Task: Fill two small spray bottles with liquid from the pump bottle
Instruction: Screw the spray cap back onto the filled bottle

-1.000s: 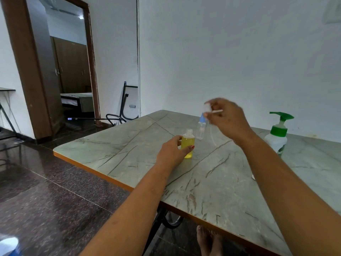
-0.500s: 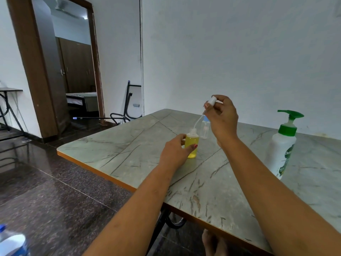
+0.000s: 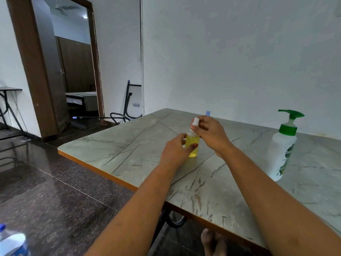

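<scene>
1. pump bottle (image 3: 282,145), white with green pump head, stands upright on the table (image 3: 129,145) off to the right, well apart from both hands. nothing sits between it and the hands.
2. a blue cap tip (image 3: 208,113) pokes up just behind the right hand; the body under it is hidden by the hand, so cannot tell what it belongs to.
3. off the table: water bottle (image 3: 11,242) on the floor at bottom left, black metal frame (image 3: 127,104) leaning on the wall by the doorway (image 3: 73,71), bare feet (image 3: 214,242) under the near edge.
4. table's near edge runs diagonally with an orange trim; the left corner is close to the work spot. open tabletop left of the hands and in front of them.
5. small spray bottle (image 3: 192,145), full of yellow liquid, stands upright mid-table, back from the near edge.
6. left hand (image 3: 175,150) wraps the bottle body from the left, thumb across the front: gripping it.
7. right hand (image 3: 210,132) is directly above the bottle neck, fingertips pinching the white spray top (image 3: 195,121), which sits at the bottle mouth. cannot tell if it is fully seated.
</scene>
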Motion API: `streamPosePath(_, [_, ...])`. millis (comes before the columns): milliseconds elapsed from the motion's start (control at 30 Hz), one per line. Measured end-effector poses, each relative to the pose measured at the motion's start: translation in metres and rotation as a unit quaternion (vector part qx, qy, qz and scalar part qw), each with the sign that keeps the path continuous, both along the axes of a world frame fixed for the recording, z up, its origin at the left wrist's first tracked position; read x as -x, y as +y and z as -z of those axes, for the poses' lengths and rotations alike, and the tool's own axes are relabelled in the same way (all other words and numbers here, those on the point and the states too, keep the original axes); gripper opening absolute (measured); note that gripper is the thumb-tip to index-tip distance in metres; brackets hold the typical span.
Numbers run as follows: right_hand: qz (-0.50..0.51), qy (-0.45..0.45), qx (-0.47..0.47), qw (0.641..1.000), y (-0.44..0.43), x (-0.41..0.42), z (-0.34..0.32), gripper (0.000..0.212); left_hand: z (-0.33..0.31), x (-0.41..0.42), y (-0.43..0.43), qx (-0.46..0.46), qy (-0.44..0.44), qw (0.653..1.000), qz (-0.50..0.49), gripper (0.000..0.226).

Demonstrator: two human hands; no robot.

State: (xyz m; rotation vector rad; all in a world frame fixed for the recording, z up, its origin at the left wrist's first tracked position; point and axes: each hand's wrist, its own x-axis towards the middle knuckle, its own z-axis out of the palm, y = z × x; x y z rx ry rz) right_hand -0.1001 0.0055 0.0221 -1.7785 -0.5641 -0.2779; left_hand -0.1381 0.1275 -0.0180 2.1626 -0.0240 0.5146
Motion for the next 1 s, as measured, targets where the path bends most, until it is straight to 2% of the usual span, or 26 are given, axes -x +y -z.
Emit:
streamPosePath(100, [-0.060,0.031,-0.013,0.998,-0.004,0.000,0.000,0.027,0.000,-0.001,0.000,-0.004,0.006,1.000,0.004,0.047])
streamPosePath(267, [-0.085,0.035,0.008,0.996,-0.006,0.001,-0.001,0.029,-0.001,-0.001,0.000,-0.014,0.021,1.000,0.009,0.051])
streamPosePath(667, [-0.099,0.030,0.065,0.993,-0.013,0.002,-0.005,0.027,0.000,-0.003,0.001,-0.045,0.049,0.997,0.040,0.053])
streamPosePath(1000, [-0.077,0.005,0.037,0.996,-0.016,0.005,-0.001,0.025,0.000,-0.001,0.000,-0.032,0.031,0.998,0.054,0.047])
